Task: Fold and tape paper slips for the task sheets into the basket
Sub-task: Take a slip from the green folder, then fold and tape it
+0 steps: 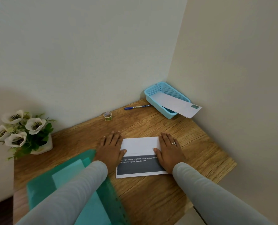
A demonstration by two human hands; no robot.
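Note:
A task sheet [140,157] lies on the wooden table [151,197], its white upper part folded down over a dark printed band. My left hand [110,148] lies flat at the sheet's left edge, thumb on the fold. My right hand [168,151] presses flat on the right edge, thumb on the paper. At the back right corner stands a blue basket [153,95] with a folded, taped slip [179,104] sticking out over its rim. A small tape roll [107,116] stands near the back wall.
A blue marker pen [137,107] lies between the tape roll and the basket. A green plastic folder [79,189] covers the table's front left under my left arm. A pot of white flowers [23,133] stands at the left edge. Walls close the back and right sides.

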